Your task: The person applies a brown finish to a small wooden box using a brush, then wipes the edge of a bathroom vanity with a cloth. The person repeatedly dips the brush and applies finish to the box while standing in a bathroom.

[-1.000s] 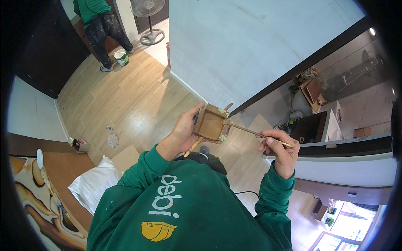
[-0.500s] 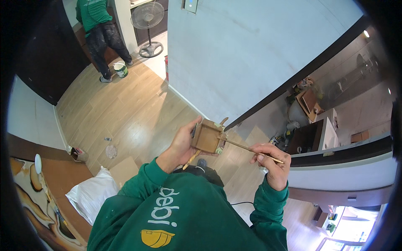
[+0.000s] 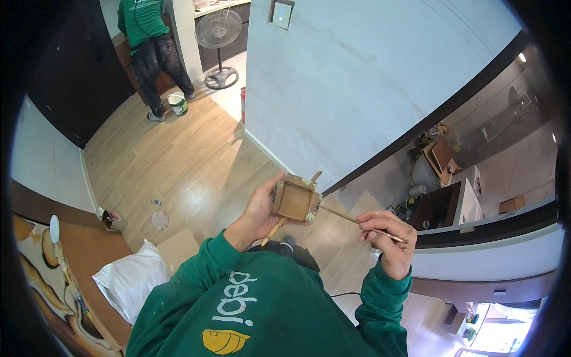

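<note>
In my left hand (image 3: 259, 209) I hold a small square open box (image 3: 293, 201), brown inside, with pale patches along its right side. A yellowish stick-like handle (image 3: 273, 231) pokes out below the box, and a curved brown end shows at its upper right. The rest of that piece is hidden. My right hand (image 3: 389, 240) is closed around a thin paintbrush (image 3: 348, 218). Its tip points left and is at the right edge of the box; I cannot tell whether it touches.
A pale wall (image 3: 369, 83) rises ahead, with a dark frame (image 3: 428, 125) on its right. Far left, another person (image 3: 151, 53) stands by a paint bucket (image 3: 178, 103). A fan (image 3: 220, 53) stands near them. A white sack (image 3: 134, 273) lies at lower left.
The paintbrush has been drawn rightward, its tip moving from inside the box to its right edge. My left hand still holds the box. The whole view has shifted slightly.
</note>
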{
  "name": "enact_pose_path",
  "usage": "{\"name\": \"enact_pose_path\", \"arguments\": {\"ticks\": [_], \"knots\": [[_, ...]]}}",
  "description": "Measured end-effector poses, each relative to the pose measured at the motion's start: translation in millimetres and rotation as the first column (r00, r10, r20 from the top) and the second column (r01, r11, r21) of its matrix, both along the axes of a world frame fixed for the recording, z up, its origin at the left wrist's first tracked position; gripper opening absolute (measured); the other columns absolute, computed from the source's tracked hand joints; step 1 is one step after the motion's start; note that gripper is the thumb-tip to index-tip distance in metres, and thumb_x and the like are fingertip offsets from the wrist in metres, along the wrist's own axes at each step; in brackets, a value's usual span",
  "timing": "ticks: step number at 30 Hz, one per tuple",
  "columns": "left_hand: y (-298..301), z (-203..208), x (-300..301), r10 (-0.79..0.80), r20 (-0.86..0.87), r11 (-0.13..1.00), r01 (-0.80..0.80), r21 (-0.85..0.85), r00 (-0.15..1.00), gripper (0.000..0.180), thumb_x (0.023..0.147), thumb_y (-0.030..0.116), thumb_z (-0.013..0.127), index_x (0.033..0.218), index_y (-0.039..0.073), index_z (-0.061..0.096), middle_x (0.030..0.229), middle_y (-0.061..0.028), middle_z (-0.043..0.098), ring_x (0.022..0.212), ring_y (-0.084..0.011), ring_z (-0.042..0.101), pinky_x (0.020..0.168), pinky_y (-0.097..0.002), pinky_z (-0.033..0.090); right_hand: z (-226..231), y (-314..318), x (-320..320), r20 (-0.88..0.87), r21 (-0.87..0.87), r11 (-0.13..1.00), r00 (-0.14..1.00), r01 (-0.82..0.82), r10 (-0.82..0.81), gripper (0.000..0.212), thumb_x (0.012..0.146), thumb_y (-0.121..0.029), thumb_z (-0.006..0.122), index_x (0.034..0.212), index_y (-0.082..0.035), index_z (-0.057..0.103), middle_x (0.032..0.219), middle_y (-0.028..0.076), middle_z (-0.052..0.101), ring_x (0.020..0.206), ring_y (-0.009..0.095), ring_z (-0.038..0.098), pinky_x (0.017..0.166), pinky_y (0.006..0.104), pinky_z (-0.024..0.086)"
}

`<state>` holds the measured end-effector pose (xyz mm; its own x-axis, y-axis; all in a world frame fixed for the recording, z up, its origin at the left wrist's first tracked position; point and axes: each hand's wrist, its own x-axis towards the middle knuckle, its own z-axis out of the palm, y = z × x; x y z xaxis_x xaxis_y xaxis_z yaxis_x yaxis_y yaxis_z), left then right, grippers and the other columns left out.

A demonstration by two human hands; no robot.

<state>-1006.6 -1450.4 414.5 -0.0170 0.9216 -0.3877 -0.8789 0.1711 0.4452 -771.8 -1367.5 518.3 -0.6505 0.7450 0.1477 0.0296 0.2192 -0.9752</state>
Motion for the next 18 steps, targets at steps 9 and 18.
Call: {"name": "enact_pose_path", "arguments": {"ticks": [9,18], "knots": [[-0.5,-0.5,1.1,0.05,-0.005,0.997,-0.05,0.054,0.999,0.063,0.1,0.049,0.03,0.132,-0.003,0.047,0.124,-0.023,0.058,0.111,-0.0369,0.06,0.091,-0.0574,0.051,-7.4,-10.6,-22.9,0.038,0.173,0.984,0.998,0.039,-0.046,0.016,0.085,-0.004,0.062,0.097,0.005,0.069,0.086,0.013,0.067,0.068,0.015,0.062,0.062,0.0258,0.048],[-3.5,-5.1,-3.2,0.081,-0.007,0.995,-0.081,0.05,0.997,0.061,0.101,0.047,0.029,0.131,-0.002,0.049,0.122,-0.0213,0.06,0.111,-0.0357,0.061,0.09,-0.0566,0.052,-24.2,-18.7,-43.1,0.117,0.192,0.981,0.991,0.035,-0.059,0.018,0.088,-0.003,0.058,0.098,0.006,0.07,0.09,0.014,0.068,0.061,0.014,0.059,0.057,0.0258,0.047]]}}
